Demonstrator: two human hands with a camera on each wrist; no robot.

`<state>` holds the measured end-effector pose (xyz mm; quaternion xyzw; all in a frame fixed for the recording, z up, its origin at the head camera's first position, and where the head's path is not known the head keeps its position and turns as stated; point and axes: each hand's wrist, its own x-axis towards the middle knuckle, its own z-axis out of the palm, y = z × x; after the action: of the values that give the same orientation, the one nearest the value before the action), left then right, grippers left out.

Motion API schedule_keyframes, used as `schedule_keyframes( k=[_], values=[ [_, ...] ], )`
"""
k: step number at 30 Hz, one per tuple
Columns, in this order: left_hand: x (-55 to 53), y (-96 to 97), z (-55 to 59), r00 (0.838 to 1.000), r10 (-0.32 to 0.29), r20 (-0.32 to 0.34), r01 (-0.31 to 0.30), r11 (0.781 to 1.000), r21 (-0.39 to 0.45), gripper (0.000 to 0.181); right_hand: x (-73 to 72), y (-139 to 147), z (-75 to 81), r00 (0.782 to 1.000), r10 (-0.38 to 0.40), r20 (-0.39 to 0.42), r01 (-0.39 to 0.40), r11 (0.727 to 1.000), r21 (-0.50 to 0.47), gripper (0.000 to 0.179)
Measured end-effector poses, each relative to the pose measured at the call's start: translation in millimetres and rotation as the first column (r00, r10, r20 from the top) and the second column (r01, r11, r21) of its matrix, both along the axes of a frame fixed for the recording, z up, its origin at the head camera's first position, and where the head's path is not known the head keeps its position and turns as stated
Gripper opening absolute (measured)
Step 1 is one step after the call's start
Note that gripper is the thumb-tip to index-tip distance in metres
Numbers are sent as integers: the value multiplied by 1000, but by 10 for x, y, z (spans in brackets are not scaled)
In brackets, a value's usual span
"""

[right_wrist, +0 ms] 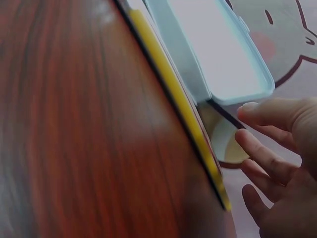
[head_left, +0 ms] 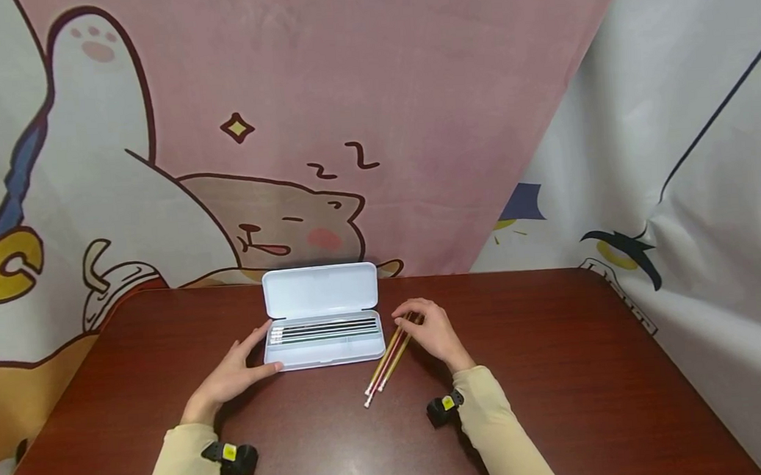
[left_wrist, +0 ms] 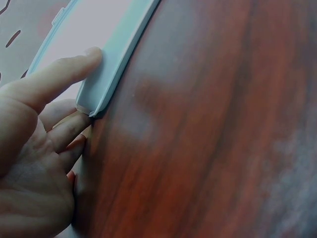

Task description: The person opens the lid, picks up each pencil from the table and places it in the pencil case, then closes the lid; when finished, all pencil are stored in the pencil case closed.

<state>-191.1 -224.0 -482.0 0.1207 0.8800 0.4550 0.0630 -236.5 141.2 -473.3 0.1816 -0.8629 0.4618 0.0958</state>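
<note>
A white pencil case (head_left: 325,353) lies with its lid (head_left: 321,289) raised at the back. Several dark and green pencils (head_left: 327,329) lie lengthwise inside. My left hand (head_left: 231,373) holds the case's left end, thumb at the front corner and forefinger at the back corner. Right of the case, yellow and red pencils (head_left: 381,368) lie slanting on the table, pale ends toward me. Over their far ends is my right hand (head_left: 435,333). The right wrist view shows its fingers (right_wrist: 267,156) spread apart beside a yellow pencil (right_wrist: 171,84), with nothing between them.
The dark red-brown wooden table (head_left: 562,372) reaches back to a cloth (head_left: 412,117) printed with cartoon animals. Black wrist cameras (head_left: 240,459) sit on both sleeves. The raised lid stands close to the table's back edge.
</note>
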Motion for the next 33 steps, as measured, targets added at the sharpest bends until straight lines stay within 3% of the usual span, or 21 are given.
schedule_keyframes(
  k=[10, 17, 21, 26, 33],
  values=[
    [-6, -7, 3, 1000, 6, 4, -6, 1000, -6, 87, -60, 254, -3, 999, 13, 32, -15, 999, 42, 12],
    [5, 6, 9, 1000, 5, 15, -5, 1000, 5, 86, -76, 381, -37, 994, 37, 103, -48, 993, 106, 13],
    [-1, 8, 12, 1000, 8, 19, -8, 1000, 0, 87, -82, 446, -46, 991, 75, 107, -91, 984, 153, 14],
    [-5, 7, 10, 1000, 9, 22, -9, 1000, -3, 87, -87, 542, -47, 990, 131, 45, -137, 968, 208, 15],
    [-6, 9, 1, 1000, 11, 26, -11, 1000, -11, 88, -28, 652, -56, 992, 103, 79, -118, 967, 224, 16]
  ],
)
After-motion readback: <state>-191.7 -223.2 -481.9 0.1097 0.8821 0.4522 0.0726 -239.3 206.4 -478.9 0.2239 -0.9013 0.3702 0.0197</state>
